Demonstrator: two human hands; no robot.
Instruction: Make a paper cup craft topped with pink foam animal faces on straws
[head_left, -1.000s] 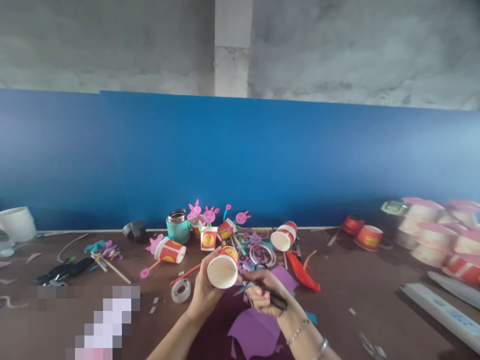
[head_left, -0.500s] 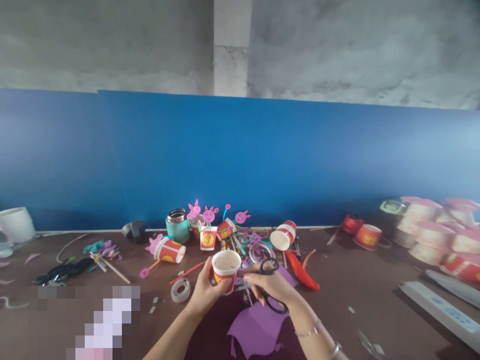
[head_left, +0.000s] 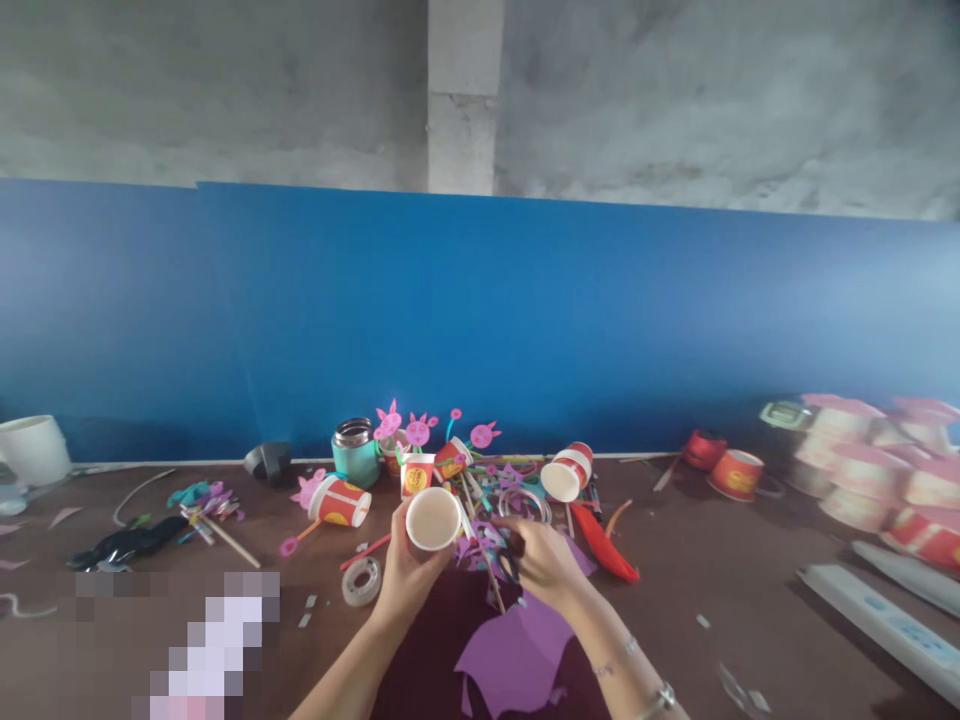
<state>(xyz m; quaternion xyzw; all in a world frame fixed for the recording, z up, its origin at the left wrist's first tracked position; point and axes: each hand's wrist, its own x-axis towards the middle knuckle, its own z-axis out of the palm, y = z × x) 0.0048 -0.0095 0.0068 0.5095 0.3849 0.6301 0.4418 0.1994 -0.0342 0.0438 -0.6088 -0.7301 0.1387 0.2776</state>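
Observation:
In my left hand [head_left: 409,575] is a paper cup [head_left: 433,522], its white open mouth tilted toward me, fingers wrapped round its side. To the right of the cup, my right hand [head_left: 546,562] is closed on black-handled scissors [head_left: 511,566]; the fingers hide most of them. Beneath the right hand lies a purple sheet [head_left: 514,650] with a cut edge. Just behind both hands is a heap of purple scraps, sticks and pens [head_left: 484,545]. A red-and-white cup [head_left: 417,475] stands close behind the held one.
A tape roll [head_left: 362,581] and a tipped cup with a pink pig cutout [head_left: 341,500] are on the left. A teal jar [head_left: 355,455] stands at the back. Another cup [head_left: 568,473] lies right of the heap. Farther right are stacked cups [head_left: 862,480] and a power strip [head_left: 877,620].
The cup in my left hand turned upright, then moved slightly left and up, its mouth facing me. My right hand drew away from the cup with the scissors, whose handles swung.

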